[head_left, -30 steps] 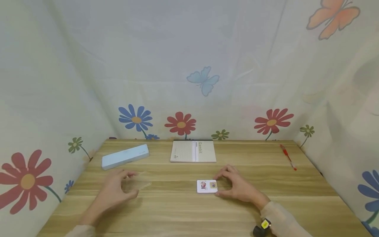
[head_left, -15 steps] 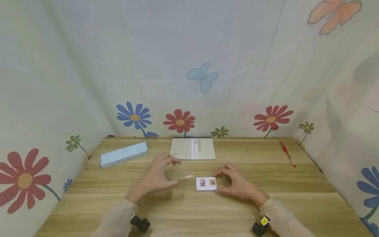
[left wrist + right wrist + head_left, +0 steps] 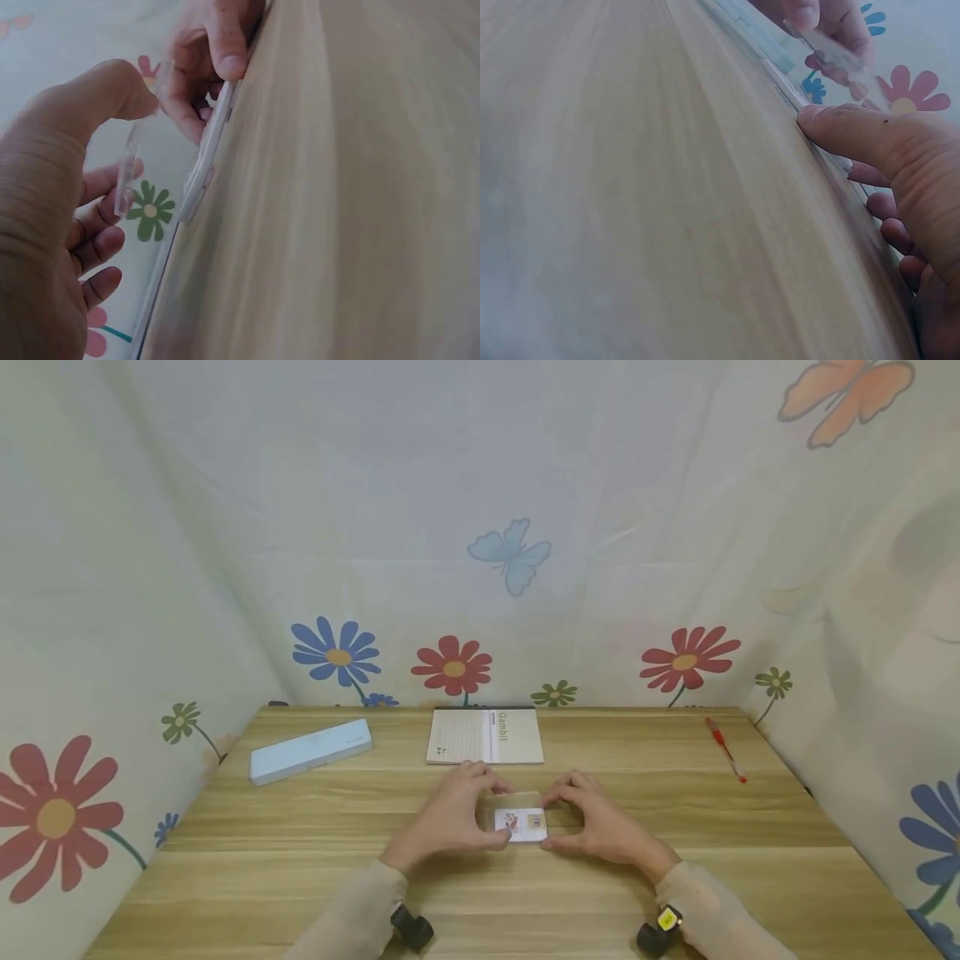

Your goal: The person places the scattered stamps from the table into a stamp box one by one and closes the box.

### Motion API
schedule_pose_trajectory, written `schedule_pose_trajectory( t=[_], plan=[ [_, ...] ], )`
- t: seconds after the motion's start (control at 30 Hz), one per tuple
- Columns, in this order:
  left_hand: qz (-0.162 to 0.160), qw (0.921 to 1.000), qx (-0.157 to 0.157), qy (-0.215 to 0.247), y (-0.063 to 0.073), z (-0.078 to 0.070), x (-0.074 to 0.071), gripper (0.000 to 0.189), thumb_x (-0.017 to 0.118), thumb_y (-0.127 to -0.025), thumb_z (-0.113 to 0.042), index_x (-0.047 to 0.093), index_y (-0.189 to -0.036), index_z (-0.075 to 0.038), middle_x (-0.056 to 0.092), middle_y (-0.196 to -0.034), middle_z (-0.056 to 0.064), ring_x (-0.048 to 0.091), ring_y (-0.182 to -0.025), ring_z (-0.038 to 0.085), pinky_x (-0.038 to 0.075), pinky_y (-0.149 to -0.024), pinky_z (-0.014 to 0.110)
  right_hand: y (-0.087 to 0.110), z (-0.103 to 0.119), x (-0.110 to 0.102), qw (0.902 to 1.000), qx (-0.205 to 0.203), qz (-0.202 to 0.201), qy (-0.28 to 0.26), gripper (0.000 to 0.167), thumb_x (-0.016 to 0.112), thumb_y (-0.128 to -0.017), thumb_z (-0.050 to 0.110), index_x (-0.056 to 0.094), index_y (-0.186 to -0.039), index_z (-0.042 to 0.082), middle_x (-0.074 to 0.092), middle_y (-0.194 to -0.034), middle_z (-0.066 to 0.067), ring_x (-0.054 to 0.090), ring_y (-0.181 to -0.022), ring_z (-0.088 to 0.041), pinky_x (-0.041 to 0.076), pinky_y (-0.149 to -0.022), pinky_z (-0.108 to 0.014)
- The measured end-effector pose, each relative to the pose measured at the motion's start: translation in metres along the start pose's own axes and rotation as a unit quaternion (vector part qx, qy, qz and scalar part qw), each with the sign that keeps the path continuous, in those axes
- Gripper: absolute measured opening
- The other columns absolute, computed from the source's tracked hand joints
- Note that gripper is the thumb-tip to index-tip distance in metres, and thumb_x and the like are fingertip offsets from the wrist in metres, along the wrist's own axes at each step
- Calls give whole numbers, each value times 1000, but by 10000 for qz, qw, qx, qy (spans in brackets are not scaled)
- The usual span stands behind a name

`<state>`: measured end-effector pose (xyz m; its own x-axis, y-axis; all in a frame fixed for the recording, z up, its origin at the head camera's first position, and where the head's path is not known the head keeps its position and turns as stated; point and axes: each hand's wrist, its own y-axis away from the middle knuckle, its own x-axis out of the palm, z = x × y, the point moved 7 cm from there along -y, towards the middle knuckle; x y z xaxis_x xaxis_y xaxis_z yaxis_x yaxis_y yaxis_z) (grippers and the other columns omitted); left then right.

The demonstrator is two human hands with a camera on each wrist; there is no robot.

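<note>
A small, flat white case (image 3: 521, 827) with two little pictures on its top lies on the table in the head view. My right hand (image 3: 600, 825) holds it by its right end, thumb at the near edge and fingers at the far one. Above it, my left hand (image 3: 456, 814) pinches a clear plastic cover (image 3: 127, 180) between thumb and fingers. The left wrist view shows a gap between this cover and the white case (image 3: 204, 169). From the head, the cover overlaps the case.
A light blue box (image 3: 311, 752) stands at the back left of the wooden table (image 3: 637, 910). Behind the hands lies a notebook (image 3: 457, 737) marked "Gambit". A red pen (image 3: 724, 749) is at the back right. Printed curtains (image 3: 360, 502) enclose the table's back and sides.
My left hand has carried the clear cover from the left side of the table rightward to over the white case. The right hand has kept its hold at the case's right end.
</note>
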<state>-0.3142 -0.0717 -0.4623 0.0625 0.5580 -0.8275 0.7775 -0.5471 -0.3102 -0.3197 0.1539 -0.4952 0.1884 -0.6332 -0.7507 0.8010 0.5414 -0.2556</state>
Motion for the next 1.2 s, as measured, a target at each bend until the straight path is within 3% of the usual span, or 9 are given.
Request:
schedule_pose_trajectory(
  t=[0.43, 1.2],
  plan=[
    [82, 9999, -14, -132, 1, 10, 20, 62, 94, -75, -46, 78, -131, -24, 66, -119, -9, 54, -116, 12, 47, -107, 42, -2, 1, 0, 9999, -57, 22, 86, 53, 97, -84, 50, 75, -128, 28, 58, -130, 11, 52, -129, -17, 47, -113, -54],
    [99, 9999, -60, -25, -1, 12, 30, 58, 95, -75, -43, 80, -128, -24, 64, -112, -9, 54, -111, 12, 46, -106, 44, 0, 4, -2, 9999, -126, 79, -14, 60, 97, -84, 50, 74, -133, 25, 60, -131, 4, 51, -129, -18, 45, -114, -53]
  ],
)
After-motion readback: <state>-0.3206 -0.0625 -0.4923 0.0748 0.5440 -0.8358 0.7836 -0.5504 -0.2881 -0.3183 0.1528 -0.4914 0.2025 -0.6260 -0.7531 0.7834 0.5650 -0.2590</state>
